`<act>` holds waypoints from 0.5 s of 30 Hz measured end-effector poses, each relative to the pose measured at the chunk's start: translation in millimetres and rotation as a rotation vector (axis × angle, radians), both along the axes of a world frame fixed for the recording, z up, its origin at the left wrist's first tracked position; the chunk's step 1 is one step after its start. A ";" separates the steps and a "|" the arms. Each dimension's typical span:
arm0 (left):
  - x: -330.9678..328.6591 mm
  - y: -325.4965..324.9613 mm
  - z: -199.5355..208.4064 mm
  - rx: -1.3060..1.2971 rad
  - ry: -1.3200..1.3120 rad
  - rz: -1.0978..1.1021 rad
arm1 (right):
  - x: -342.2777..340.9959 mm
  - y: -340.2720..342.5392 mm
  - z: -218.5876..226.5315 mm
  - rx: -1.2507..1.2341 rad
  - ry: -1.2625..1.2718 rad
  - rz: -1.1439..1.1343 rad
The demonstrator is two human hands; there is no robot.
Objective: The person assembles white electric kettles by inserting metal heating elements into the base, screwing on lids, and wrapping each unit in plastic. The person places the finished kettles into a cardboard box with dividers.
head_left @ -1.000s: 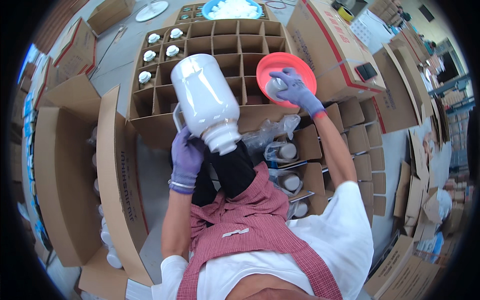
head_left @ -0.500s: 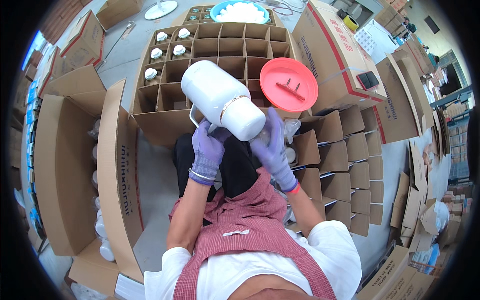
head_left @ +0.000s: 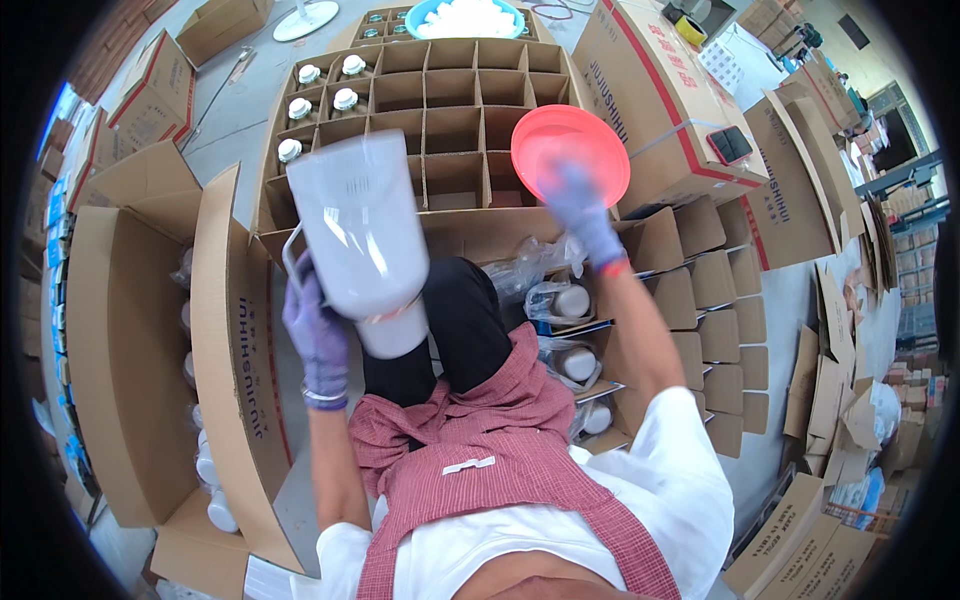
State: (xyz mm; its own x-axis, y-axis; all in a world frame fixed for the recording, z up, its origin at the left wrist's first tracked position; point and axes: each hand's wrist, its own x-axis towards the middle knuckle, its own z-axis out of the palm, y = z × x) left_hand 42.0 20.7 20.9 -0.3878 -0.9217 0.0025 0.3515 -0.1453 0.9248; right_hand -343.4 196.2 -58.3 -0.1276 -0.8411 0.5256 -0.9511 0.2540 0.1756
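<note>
Bottle [head_left: 365, 235], white, left of frame centre, held by your left hand [head_left: 318, 340]. Long axis steep, tilted: base toward upper left, lid [head_left: 395, 333] pointing down and slightly right. Left fingers curled round handle [head_left: 287, 255]. Your right hand [head_left: 582, 208] over red bowl [head_left: 570, 128], upper right of centre; fingers blurred, cannot tell how far open or whether holding anything.

Floor [head_left: 242, 108]: grey, smooth | White round stand base [head_left: 306, 20]: noted, upper left | Pale wall [head_left: 865, 68]: dark panel [head_left: 852, 30] seen, upper right | Light: bright glow recorded, left edge
</note>
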 end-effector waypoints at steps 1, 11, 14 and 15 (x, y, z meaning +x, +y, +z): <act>8.1 -5.1 6.6 -0.084 -0.055 0.010 | -47.8 -1.5 -8.7 0.056 -0.653 -0.377; 92.9 -50.2 -68.8 0.065 -0.349 -0.174 | -0.4 -45.0 67.4 -0.189 -1.885 -0.226; 70.5 -64.6 -64.5 0.222 -0.335 -0.383 | 100.8 -54.8 113.0 -0.016 -1.123 0.520; 64.0 -66.3 -61.0 0.235 -0.315 -0.453 | 119.1 -60.7 134.1 0.115 -0.809 0.800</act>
